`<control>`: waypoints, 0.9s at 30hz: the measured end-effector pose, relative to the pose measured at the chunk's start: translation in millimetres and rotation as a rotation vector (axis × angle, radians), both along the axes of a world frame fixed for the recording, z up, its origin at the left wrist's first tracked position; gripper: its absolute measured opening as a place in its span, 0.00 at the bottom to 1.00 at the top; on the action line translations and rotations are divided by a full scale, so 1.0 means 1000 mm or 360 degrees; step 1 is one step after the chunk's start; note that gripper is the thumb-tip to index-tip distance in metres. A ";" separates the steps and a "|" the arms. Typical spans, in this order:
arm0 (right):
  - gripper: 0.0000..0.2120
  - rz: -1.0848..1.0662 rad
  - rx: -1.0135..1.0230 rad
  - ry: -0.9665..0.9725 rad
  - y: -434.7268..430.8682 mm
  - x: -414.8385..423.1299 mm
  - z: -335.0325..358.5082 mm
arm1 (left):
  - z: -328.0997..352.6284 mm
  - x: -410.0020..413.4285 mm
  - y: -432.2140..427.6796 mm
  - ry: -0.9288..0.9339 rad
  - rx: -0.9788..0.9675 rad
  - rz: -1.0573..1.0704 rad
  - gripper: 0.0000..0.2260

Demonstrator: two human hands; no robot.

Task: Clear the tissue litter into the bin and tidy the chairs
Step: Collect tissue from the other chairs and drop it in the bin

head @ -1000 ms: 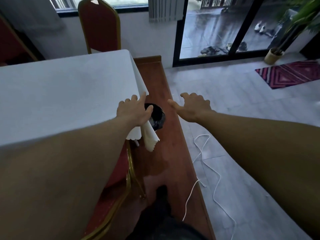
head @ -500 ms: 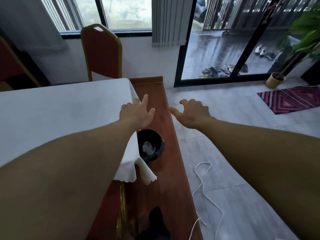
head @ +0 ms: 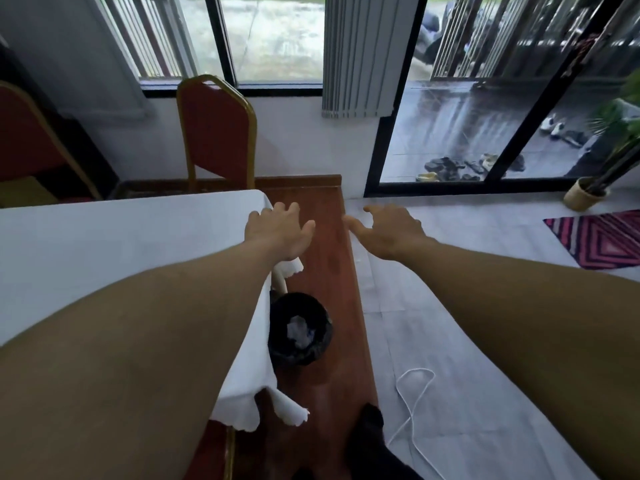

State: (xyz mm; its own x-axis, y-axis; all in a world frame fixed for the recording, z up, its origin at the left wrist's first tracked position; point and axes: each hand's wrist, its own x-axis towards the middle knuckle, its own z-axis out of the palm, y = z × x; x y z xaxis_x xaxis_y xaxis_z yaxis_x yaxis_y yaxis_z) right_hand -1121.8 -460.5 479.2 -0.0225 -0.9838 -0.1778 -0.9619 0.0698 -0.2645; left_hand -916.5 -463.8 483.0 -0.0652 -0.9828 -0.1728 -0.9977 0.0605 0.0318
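At the far left, beyond the far left corner of the table (head: pixel 104 258), you have one red chair (head: pixel 31 133) cut off by the frame. A second chair (head: pixel 216 133) stands at the table's far edge near its far right corner, upright, its back showing above the white cloth. A third chair (head: pixel 211 452) shows only a strip of red seat and gold frame under the near right corner. That makes three chairs, none in your grip.

Your left hand (head: pixel 278 233) hovers over the table's far right corner, fingers spread, holding nothing. Below it, on the floor just beside the right edge, sits the one bin (head: pixel 277 344), black-lined, with crumpled white tissue (head: pixel 297 330) lying inside; how many pieces I cannot tell. No tissue shows on the cloth.

Your right hand (head: pixel 389 233) is well apart from the left, also spread and empty, out past the table's right edge above the floor.

Going by that, the litter step looks finished and you are on the chairs. The next move likely calls for taking the second chair by its back with both hands and squaring it to the far edge.

Further right, one white cord (head: pixel 412 403) loops on the tiles: mind your feet. Beyond lie one striped rug (head: pixel 599 237) and one potted plant (head: pixel 585 197).
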 end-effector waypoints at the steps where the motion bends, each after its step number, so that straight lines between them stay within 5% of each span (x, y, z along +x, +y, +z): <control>1: 0.41 0.0029 -0.0008 -0.0039 -0.013 -0.004 -0.002 | 0.001 -0.003 -0.010 -0.0011 0.0001 0.0026 0.28; 27: 0.41 0.0510 -0.0020 -0.0048 -0.343 -0.047 -0.001 | 0.006 -0.057 -0.288 0.0056 -0.0025 0.0377 0.29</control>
